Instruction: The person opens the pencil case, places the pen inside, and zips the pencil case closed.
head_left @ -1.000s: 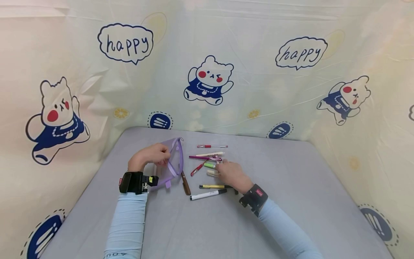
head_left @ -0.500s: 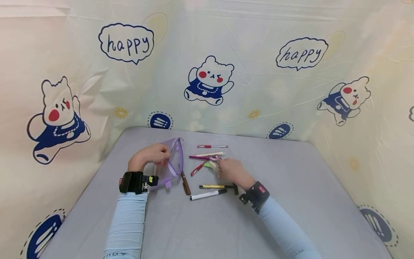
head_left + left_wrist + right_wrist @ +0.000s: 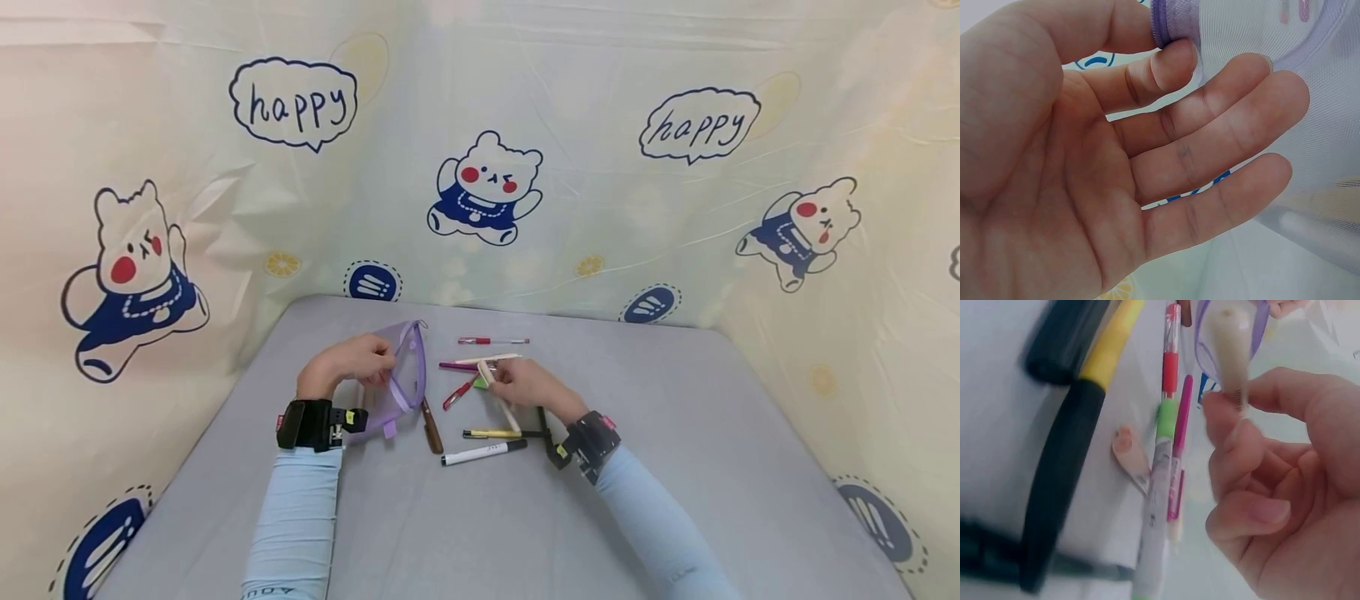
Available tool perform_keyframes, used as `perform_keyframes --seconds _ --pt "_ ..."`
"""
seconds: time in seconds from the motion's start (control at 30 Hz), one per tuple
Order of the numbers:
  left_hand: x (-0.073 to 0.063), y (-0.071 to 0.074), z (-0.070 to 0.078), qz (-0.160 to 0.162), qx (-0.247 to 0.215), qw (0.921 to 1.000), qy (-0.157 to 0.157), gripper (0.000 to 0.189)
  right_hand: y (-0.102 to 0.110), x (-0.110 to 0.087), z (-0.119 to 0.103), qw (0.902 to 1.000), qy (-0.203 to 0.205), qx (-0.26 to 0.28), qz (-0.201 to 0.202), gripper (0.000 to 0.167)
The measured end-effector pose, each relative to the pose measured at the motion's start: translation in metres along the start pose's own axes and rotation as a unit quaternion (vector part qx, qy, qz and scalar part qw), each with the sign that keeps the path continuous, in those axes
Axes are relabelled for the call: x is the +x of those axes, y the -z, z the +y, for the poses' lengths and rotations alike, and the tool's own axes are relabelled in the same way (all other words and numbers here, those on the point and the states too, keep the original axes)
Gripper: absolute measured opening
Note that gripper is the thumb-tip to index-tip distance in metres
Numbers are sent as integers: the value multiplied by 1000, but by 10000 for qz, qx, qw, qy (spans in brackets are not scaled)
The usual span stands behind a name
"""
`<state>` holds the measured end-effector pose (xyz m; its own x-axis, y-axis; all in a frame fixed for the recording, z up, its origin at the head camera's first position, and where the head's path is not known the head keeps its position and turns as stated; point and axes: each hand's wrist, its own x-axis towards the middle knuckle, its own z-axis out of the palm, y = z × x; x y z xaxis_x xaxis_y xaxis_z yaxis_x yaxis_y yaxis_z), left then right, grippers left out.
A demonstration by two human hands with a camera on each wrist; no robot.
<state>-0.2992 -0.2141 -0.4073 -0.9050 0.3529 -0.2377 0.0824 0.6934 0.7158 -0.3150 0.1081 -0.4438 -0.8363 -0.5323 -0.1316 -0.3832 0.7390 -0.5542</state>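
Note:
In the head view my left hand (image 3: 351, 360) holds up the rim of a purple mesh zip pouch (image 3: 384, 407). The left wrist view shows thumb and index finger pinching the purple zipper edge (image 3: 1175, 22), the other fingers loosely extended. My right hand (image 3: 538, 388) pinches a cream-coloured pen (image 3: 487, 373), tilted above the pile of pens. Up close in the right wrist view, thumb and fingertips grip this pen (image 3: 1232, 344). Below it lie a green-capped marker (image 3: 1157, 506) and a magenta pen (image 3: 456, 366). The hand partly covers them in the head view.
A red-capped pen (image 3: 491, 341), a short-looking red pen (image 3: 457, 395) and another cream pen (image 3: 510, 357) lie nearby. Closer in are a yellow-and-black pen (image 3: 491, 434), a white marker (image 3: 483, 452), a brown pen (image 3: 431, 429) and a black pen (image 3: 545, 425).
My right hand has picked the cream pen up from beside the green-capped marker and raised it, swinging it more upright. The left hand keeps its place on the pouch.

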Motion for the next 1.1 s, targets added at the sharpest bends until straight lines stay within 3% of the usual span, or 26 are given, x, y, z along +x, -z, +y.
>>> perform_keyframes --seconds 0.1,0.37,0.6,0.73,1.1 --pt "1 0 -1 -19 14 10000 -36 16 0 7 1 9979 -23 644 -68 16" --pt "2 -1 0 -45 82 9999 -81 16 1 24 -2 9872 -358 1554 -52 19" --pt "5 -2 -1 -86 122 9999 -9 16 -1 35 -6 9795 -747 1864 -131 21" --pt "5 -2 0 -90 160 9998 20 16 -4 41 -10 9787 -722 1922 -76 23" --pt "6 -2 0 -82 164 9998 12 17 -16 63 -17 9646 -631 2557 -120 22"
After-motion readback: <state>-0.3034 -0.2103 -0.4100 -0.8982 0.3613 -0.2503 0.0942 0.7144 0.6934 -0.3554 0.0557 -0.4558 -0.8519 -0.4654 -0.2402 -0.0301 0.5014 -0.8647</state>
